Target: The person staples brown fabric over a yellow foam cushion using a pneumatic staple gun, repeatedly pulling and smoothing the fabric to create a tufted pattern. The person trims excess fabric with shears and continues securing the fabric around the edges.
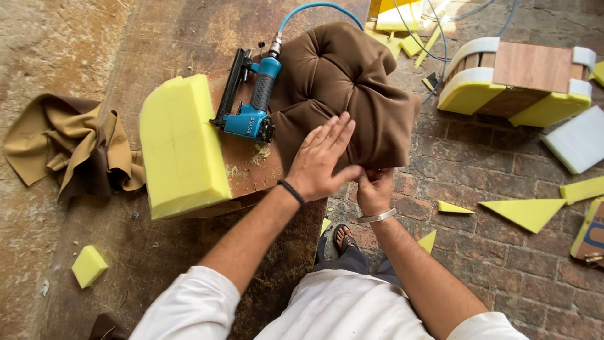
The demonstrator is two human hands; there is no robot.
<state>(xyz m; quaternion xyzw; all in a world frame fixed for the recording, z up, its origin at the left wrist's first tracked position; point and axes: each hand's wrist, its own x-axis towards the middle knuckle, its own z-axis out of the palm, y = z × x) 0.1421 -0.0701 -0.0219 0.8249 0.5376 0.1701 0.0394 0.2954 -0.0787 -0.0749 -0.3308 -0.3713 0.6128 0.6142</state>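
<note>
Pressing flat on the brown tufted cushion [343,88], the left hand [321,157] is seen in the head view with its fingers spread wide and nothing enclosed in its grip; a dark band is worn at the wrist. The right hand [375,189] is closed in a narrow grip on the brown fabric at the cushion's near edge, just beside the left thumb, and a silver bracelet is worn on that wrist. The cushion is laid at the right edge of the wooden table [170,38], partly overhanging the brick floor [491,189]. A blue pneumatic stapler [251,101] with its blue air hose [314,7] is laid just left of the cushion, touching it, and a yellow foam block [179,148] is placed beside the stapler. Tan fabric [69,148] is bunched at the far left. Yellow foam offcuts [525,213] are scattered on the floor, near a foam-padded wooden frame [522,79].
</note>
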